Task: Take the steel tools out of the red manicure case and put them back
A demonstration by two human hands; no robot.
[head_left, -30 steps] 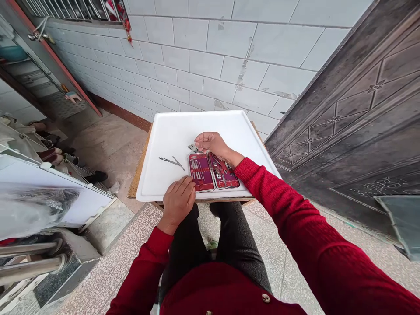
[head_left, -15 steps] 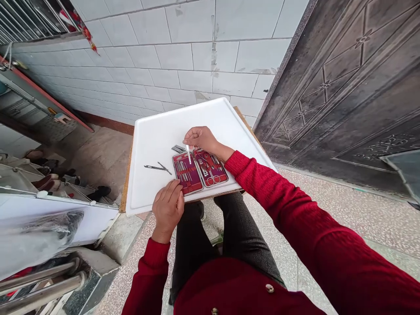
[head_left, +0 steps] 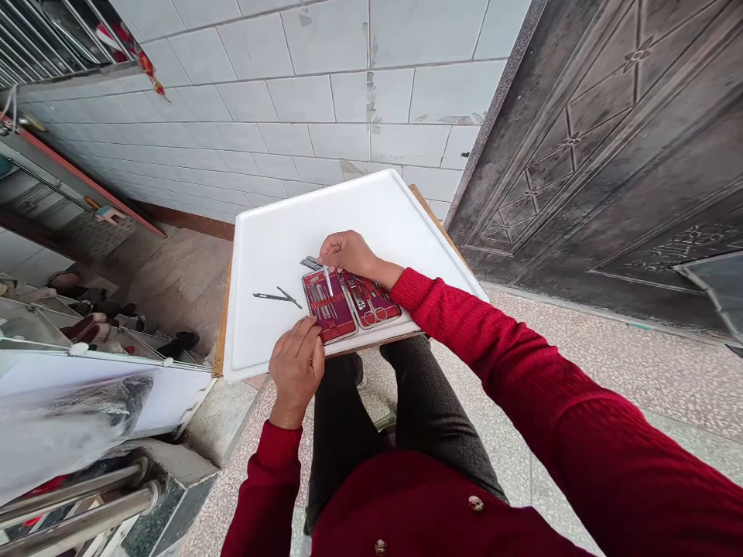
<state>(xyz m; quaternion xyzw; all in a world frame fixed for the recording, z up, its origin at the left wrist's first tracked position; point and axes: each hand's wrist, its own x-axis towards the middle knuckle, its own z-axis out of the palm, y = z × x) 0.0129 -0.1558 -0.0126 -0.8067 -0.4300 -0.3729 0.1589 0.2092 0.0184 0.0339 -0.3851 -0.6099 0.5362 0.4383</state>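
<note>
An open manicure set case (head_left: 347,326), purple-red inside, lies near the front edge of a white board. Rows of slim metal tools sit under a strap in its left half; scissors (head_left: 374,314) and other tools fill the right half. My right hand (head_left: 347,252) pinches a slim silver manicure tool (head_left: 328,281), its lower end down at the left half's strap; its exact kind is unclear. My left hand (head_left: 297,357) grips the case's lower left corner, fingertips on the rim. Left of the case lie two thin dark tools (head_left: 277,297). A small silver and black piece (head_left: 310,263) touches the upper edge.
The white board (head_left: 261,247) rests on a wooden-edged table. Behind it rises a tiled wall (head_left: 325,100); a dark carved door (head_left: 580,155) stands at right. Shoes on a rack (head_left: 93,329) and metal rails (head_left: 81,503) are at left.
My right hand has moved slightly left and lowered the slim tool toward the strap in the left half. My left hand has stayed at the case's corner.
</note>
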